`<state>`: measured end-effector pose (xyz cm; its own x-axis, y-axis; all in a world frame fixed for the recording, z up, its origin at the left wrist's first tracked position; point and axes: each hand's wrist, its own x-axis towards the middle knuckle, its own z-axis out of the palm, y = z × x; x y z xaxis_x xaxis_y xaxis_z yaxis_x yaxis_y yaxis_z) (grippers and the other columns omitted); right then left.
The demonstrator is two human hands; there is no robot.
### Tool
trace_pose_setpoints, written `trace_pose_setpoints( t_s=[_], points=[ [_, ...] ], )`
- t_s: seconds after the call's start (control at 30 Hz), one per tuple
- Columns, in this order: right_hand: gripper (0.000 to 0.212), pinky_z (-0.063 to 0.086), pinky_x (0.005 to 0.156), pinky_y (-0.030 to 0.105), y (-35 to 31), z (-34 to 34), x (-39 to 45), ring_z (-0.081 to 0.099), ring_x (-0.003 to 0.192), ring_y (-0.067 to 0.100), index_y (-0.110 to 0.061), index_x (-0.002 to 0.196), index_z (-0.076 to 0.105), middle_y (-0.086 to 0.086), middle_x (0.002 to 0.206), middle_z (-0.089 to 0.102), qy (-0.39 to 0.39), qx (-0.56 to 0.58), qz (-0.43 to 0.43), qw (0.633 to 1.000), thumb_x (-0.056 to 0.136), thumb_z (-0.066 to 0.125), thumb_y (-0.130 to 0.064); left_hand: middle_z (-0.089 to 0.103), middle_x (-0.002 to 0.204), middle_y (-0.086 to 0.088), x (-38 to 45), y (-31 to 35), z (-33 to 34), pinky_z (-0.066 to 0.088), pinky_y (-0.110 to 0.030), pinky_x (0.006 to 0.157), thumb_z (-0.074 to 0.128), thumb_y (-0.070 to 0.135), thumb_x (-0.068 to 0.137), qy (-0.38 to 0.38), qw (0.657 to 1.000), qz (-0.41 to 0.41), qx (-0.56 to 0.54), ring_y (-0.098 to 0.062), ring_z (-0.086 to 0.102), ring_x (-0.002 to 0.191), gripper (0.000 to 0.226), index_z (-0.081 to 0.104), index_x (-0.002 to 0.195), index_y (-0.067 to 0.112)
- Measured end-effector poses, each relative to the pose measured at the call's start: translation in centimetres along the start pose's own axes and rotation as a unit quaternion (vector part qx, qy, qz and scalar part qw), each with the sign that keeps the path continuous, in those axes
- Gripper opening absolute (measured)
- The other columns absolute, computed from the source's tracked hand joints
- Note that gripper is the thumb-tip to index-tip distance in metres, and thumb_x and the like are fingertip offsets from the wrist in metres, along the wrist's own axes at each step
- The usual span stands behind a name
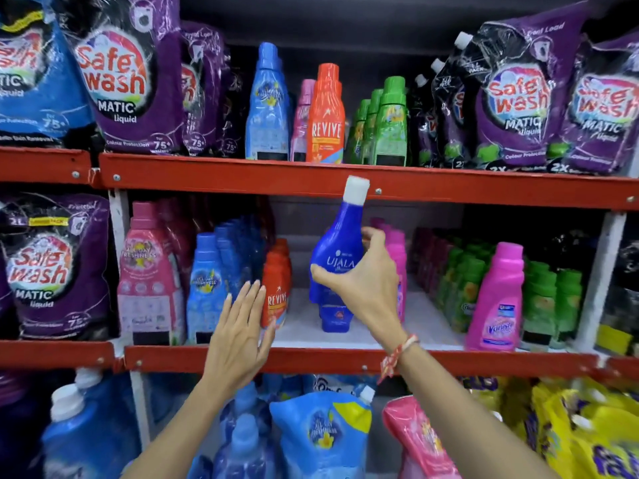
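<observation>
My right hand [363, 281] grips a dark blue Ujala bottle [340, 243] with a white cap, tilted slightly and held just above the white middle shelf [345, 331]. Below it stands another dark blue bottle [336, 316], partly hidden by the held one. My left hand [238, 333] is flat with straight fingers, its fingertips touching an orange Revive bottle [276, 292] and the light blue bottles [207, 288] beside it.
Red shelf rails [242, 176] run across the rack. Purple Safewash pouches [128, 81] fill the left and right ends. Pink [499, 299] and green bottles [463, 292] stand right of the gap. Blue, pink and yellow refill pouches [320, 433] crowd the bottom shelf.
</observation>
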<state>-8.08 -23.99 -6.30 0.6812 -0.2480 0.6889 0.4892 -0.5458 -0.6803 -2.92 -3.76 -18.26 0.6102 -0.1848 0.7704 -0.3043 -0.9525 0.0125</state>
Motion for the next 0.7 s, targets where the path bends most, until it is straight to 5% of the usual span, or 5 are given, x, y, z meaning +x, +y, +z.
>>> trace_pose_setpoints(
  t_s=[0.17,0.37,0.53,0.7],
  points=[
    [0.085,0.053,0.078,0.035,4.8,2.2,-0.8,0.062,0.1,0.021,-0.02,0.121,0.041,0.0,0.116,0.061,-0.022,-0.038,0.023,0.999,0.051,0.085,-0.042,0.04,0.147,-0.01,-1.6,-0.8,2.3,0.005,-0.029,0.115,0.025,0.049,0.094,-0.086,0.996,-0.012,0.013,-0.021,0.033,0.138,0.065,0.035,0.141,0.006],
    [0.087,0.049,0.074,0.03,8.8,3.9,-1.2,0.062,0.099,0.023,-0.019,0.12,0.04,0.002,0.115,0.061,-0.051,-0.056,0.051,0.996,0.05,0.084,-0.044,0.058,0.13,-0.012,-2.9,-1.1,3.9,0.013,-0.034,0.113,0.016,0.052,0.096,-0.12,0.991,-0.032,0.041,-0.023,0.05,0.125,0.069,0.05,0.129,0.003],
    [0.088,0.054,0.08,0.035,11.0,4.2,-1.9,0.06,0.104,0.022,-0.018,0.122,0.04,0.001,0.118,0.059,-0.076,-0.068,0.041,0.994,0.05,0.084,-0.045,0.052,0.137,-0.012,-3.3,-1.0,4.5,0.016,-0.038,0.114,0.018,0.055,0.095,-0.107,0.993,-0.046,0.032,-0.022,0.043,0.131,0.07,0.044,0.135,0.003],
    [0.086,0.045,0.081,0.02,12.3,3.8,-2.0,0.056,0.105,0.013,-0.019,0.124,0.041,-0.01,0.115,0.053,-0.103,-0.058,0.022,0.993,0.054,0.086,-0.039,0.052,0.137,-0.013,-3.4,-0.8,4.7,0.015,-0.037,0.115,0.02,0.06,0.093,-0.109,0.992,-0.056,0.027,-0.021,0.043,0.131,0.074,0.044,0.135,0.003]
  ],
)
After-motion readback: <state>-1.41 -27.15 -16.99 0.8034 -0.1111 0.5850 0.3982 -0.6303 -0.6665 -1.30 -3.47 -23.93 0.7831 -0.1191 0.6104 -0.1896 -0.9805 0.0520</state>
